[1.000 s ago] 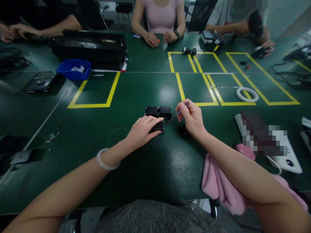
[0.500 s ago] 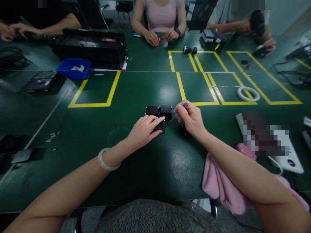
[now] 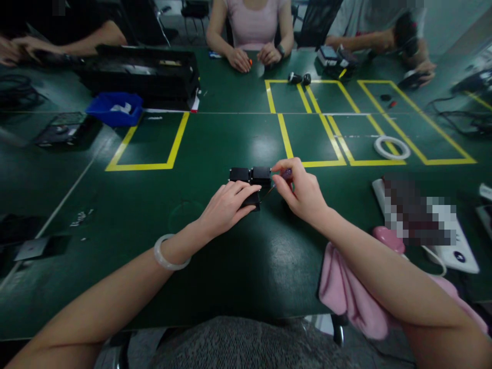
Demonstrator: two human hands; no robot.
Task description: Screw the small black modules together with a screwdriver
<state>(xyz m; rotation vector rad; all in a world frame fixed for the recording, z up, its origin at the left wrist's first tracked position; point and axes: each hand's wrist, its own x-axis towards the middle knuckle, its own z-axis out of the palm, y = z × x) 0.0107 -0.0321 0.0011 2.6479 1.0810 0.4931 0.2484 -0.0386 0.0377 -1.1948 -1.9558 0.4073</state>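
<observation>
My left hand (image 3: 229, 207) grips a small black block (image 3: 250, 201) on the green table, its fingers over the top and the thumb along the near side. Two similar black blocks, one on the left (image 3: 239, 175) and one on the right (image 3: 262, 175), stand just beyond it. My right hand (image 3: 302, 190) is closed round the purple handle of a thin screwdriver (image 3: 286, 175). The shaft slants down to the left, its tip by the right side of the held block. Whether the tip touches is too small to tell.
A blue bin (image 3: 115, 108) and a long black case (image 3: 142, 77) are at the back left. At the right are a tape roll (image 3: 392, 148), a pink cloth (image 3: 346, 292) and a white power strip (image 3: 459, 251). Several people sit across the table (image 3: 226, 138).
My right hand has shifted its hold on the screwdriver, with forefinger and thumb now reaching further left along it. The left hand stays on the block.
</observation>
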